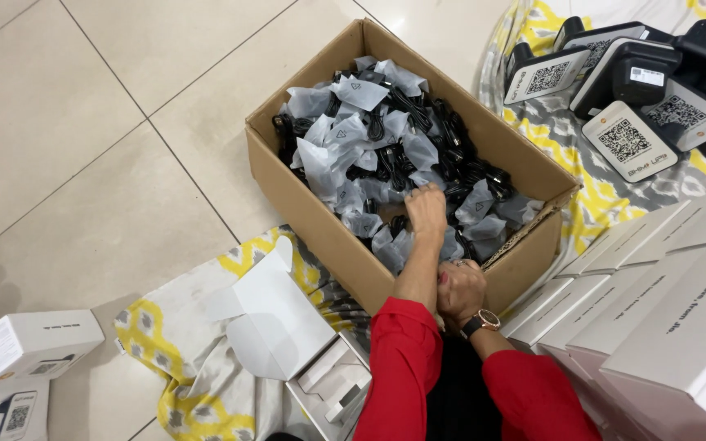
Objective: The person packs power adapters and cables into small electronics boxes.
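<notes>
An open cardboard box (312, 212) on the floor is full of black cables in small clear bags (345, 155). My left hand (426, 208) reaches into the box near its right end, with the fingers curled down into the bagged cables. My right hand (459, 287), with a watch (480, 322) on its wrist, is curled against the box's near rim. What its fingers hold is hidden. Both arms wear red sleeves.
An open white carton with an empty insert (304, 351) lies on a yellow and grey patterned cloth (181, 359). Closed white boxes (663, 318) are stacked at right. Several black and white devices (627, 82) lie at top right. More white boxes (22, 347) sit at bottom left on the tiled floor.
</notes>
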